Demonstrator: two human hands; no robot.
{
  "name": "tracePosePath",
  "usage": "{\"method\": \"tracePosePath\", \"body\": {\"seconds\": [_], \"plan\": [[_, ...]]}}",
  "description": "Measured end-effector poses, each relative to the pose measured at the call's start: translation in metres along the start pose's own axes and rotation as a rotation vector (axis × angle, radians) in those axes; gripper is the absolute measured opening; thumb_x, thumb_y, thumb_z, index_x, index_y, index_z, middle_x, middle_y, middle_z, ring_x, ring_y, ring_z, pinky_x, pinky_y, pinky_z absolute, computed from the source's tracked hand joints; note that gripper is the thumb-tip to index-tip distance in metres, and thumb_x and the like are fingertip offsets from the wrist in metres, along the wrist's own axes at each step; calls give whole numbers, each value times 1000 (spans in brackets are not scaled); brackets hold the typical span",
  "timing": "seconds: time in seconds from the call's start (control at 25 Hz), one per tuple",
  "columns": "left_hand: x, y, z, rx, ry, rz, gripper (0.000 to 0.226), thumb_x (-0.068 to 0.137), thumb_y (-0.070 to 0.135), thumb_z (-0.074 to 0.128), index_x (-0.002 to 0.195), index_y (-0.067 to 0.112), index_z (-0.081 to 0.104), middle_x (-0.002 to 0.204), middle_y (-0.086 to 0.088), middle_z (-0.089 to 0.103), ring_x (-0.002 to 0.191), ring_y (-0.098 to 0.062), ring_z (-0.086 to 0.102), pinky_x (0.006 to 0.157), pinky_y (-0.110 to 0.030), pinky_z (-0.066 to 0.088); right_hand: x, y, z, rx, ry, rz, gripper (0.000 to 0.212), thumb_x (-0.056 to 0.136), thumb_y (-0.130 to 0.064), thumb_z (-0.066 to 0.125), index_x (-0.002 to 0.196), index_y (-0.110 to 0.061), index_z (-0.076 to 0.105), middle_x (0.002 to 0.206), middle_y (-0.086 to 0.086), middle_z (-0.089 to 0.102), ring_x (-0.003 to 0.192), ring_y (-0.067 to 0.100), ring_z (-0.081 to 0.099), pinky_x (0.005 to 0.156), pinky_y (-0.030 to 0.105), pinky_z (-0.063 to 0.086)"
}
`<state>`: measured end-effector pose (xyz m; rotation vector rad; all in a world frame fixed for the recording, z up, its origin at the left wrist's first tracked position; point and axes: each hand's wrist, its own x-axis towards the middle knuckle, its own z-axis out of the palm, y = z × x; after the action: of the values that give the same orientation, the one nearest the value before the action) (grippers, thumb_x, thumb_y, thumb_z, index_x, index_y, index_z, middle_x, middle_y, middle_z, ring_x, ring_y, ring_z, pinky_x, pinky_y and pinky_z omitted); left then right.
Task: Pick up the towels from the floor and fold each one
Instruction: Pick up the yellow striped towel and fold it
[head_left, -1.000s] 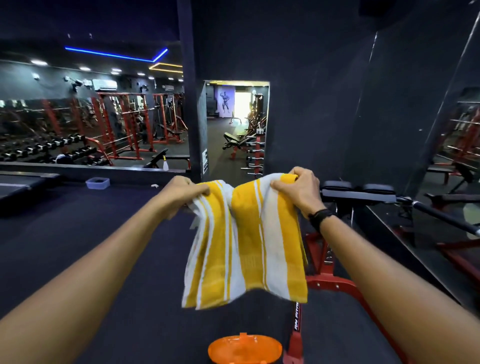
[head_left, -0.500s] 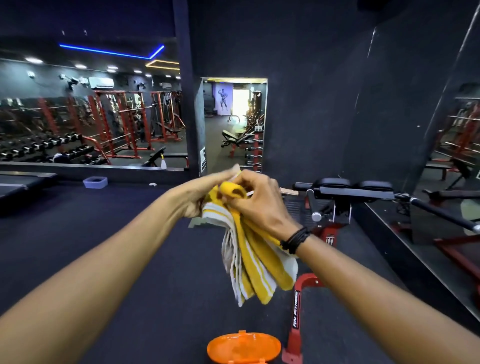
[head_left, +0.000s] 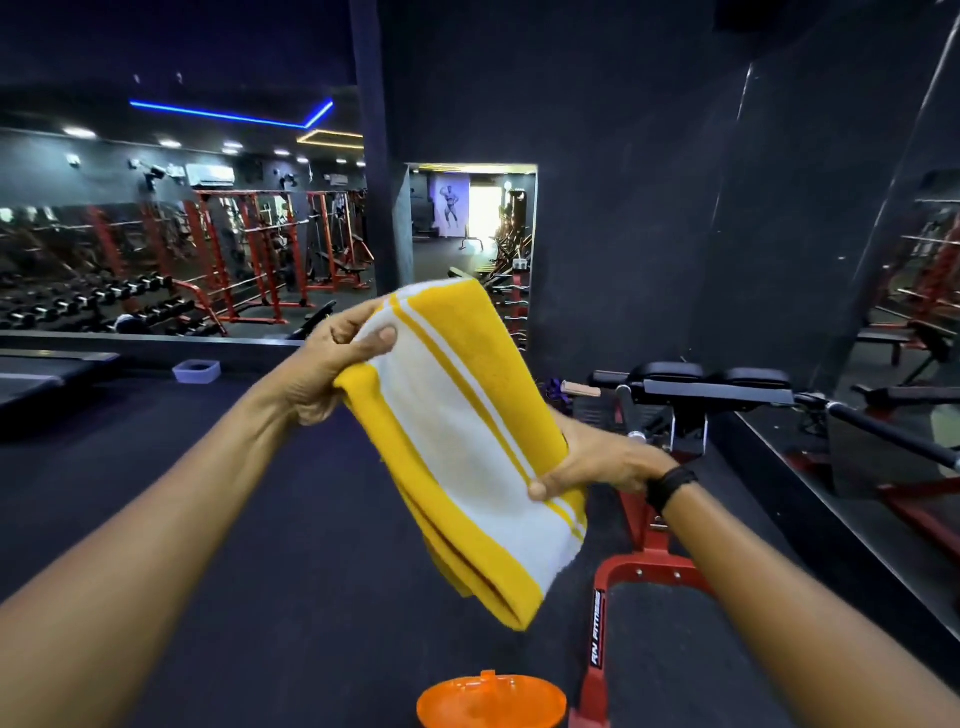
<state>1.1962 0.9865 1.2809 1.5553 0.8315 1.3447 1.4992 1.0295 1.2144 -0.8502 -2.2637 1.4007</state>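
Orange plastic, a round lid-like object, sits at the bottom edge on the dark floor, beside a red-framed bench machine at the right. A small pale tub stands by the mirrored wall. Held in the air between both hands is the folded yellow-and-white towel, its long axis slanting from upper left down to lower right. The left hand pinches its upper edge with the thumb on top; the right hand grips its right edge.

White lettering reading "RN FITNESS" runs along the red machine frame.
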Motion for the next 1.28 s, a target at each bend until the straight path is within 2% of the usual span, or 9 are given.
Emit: {"method": "tracePosePath", "body": {"seconds": [0.12,0.2,0.28,0.4,0.52,0.64,0.84,1.04,1.28], "plan": [[-8,-6,-11,-153,189,80,62,61,38,84,118,23,65,114,-4,71,102,-21,68,82,-36,58,-5,18,-3,324,190,-34,85,48,-41,93,120,-12,59,116,6,69,105,28,64,90,43,50],[-10,-14,-8,-220,296,85,57,64,31,78,117,21,63,108,-2,72,96,-19,70,76,-34,60,0,18,-8,776,302,-164,85,60,-43,86,132,-10,54,129,13,61,118,32,58,99,50,46],[-7,-25,-2,-247,367,67,49,71,25,72,118,19,59,104,-1,72,90,-17,70,71,-33,60,8,7,-7,1000,287,-233,75,76,-36,76,140,-11,46,138,15,54,127,33,52,103,54,41],[-9,-28,-11,-173,401,-62,41,88,19,60,127,13,53,110,-4,69,87,-16,69,69,-30,60,18,-6,-3,769,463,-192,50,86,-14,67,133,-5,52,128,16,62,118,34,59,92,47,52],[-19,-28,-37,43,317,-274,44,86,22,64,128,15,56,125,-11,64,97,-21,67,78,-36,57,17,-10,-18,635,663,-118,44,84,-8,68,125,-1,57,115,16,68,105,32,66,80,39,58],[-20,-28,-53,132,365,-298,38,83,25,68,120,20,59,126,-10,62,106,-23,64,88,-39,54,23,-14,-30,479,636,-39,49,78,-14,76,123,-7,58,114,12,69,104,30,67,87,45,56],[-21,-53,-51,481,272,-383,41,86,29,69,123,19,57,108,1,64,107,-16,60,90,-37,50,49,-8,-20,139,624,132,39,77,-13,75,111,-13,58,100,-2,67,90,11,64,63,16,52],[-49,-142,-52,678,187,-528,55,78,38,76,127,23,55,125,-3,57,111,-17,56,89,-31,45,62,61,-6,-203,660,442,59,62,-34,82,111,-11,59,111,6,64,105,25,60,90,37,50],[-83,-235,-45,776,57,-731,67,75,40,78,133,20,51,134,-5,54,122,-22,52,102,-40,44,39,164,13,-288,669,712,66,71,-32,80,122,-2,51,125,18,57,116,34,52,91,37,42]]}}
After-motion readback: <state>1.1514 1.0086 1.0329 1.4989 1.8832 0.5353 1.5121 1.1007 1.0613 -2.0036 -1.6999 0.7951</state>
